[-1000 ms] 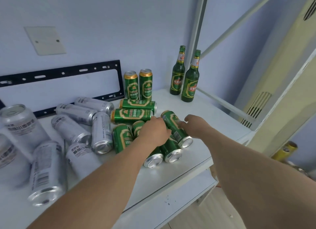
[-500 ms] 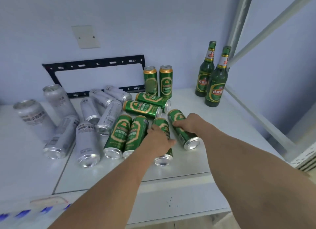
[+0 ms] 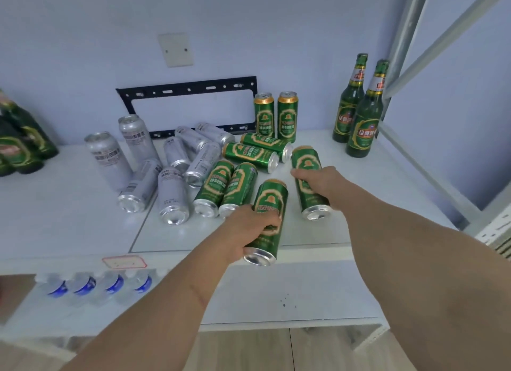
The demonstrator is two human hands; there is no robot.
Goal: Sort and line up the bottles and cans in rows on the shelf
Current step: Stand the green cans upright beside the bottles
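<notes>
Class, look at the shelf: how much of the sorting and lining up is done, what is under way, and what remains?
Done: two green cans stand upright at the back, two green bottles stand together on the right. In hand: the left hand and right hand each grip a lying green can. Left: four green cans and five silver cans lie on the shelf; two silver cans stand loosely.

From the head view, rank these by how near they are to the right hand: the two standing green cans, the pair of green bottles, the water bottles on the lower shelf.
Measured from the right hand:
1. Standing green cans, behind it by the wall.
2. Green bottles, back right corner.
3. Water bottles, lower shelf, far left.
</notes>
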